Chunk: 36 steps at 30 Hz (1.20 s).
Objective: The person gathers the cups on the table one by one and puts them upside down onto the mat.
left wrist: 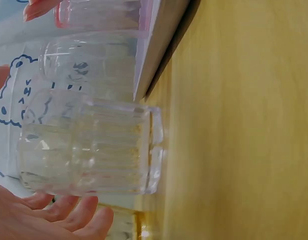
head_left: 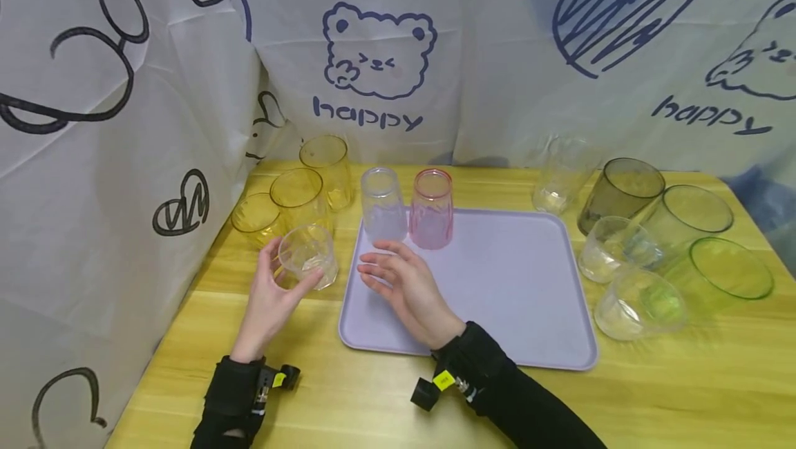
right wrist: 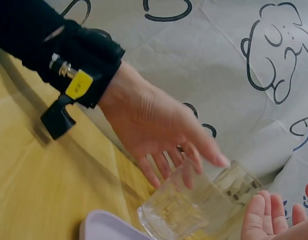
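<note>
My left hand (head_left: 273,297) holds a short clear glass (head_left: 309,259) left of the lilac tray (head_left: 497,356), thumb on the near side and fingers on the far left. The left wrist view has this clear glass (left wrist: 89,145) upright, its thick base close over or at the wood, with the fingertips along its side. My right hand (head_left: 407,290) hovers over the tray's left part with fingers loosely bent and nothing in them. Beyond it, a pale lilac-tinted glass (head_left: 382,207) and a pink glass (head_left: 432,211) stand side by side at the tray's back left.
Behind my left hand stand three yellow glasses, the nearest yellow glass (head_left: 253,217) close to the left curtain (head_left: 124,228). Right of the tray are several glasses: clear ones, a smoky brown glass (head_left: 618,197) and a green glass (head_left: 727,276). A printed cloth (head_left: 497,55) hangs behind the table.
</note>
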{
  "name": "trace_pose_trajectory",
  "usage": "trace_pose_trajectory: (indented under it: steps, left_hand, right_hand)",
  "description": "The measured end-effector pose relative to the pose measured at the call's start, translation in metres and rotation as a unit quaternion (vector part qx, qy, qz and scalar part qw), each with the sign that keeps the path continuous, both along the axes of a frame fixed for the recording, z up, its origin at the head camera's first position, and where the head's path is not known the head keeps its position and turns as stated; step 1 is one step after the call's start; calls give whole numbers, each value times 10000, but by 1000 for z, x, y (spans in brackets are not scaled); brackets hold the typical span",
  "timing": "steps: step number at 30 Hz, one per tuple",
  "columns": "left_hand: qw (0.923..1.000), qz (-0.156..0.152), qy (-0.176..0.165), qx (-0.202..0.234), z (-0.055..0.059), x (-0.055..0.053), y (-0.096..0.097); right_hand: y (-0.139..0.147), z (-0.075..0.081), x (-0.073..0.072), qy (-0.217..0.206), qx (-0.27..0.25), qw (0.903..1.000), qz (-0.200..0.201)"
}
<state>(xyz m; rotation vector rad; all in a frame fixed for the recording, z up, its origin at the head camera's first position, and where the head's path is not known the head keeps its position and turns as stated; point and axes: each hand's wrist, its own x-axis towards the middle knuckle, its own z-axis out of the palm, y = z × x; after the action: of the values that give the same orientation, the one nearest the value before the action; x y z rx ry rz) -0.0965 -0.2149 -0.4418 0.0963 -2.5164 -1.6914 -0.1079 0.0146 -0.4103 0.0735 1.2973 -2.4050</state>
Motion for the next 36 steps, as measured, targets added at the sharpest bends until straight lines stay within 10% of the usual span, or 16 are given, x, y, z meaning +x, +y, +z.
trace_pose_trajectory:
  steps: [9,36]
  left_hand:
    - [9984,104,-529,-142,-3,-11,0]
    - [9975,567,306,-292,-8,-25,10]
  right_hand:
    - [-3,-3,2,-414,-232,9989,-15]
    - [0,-1,16,-589,-420,9971,-215]
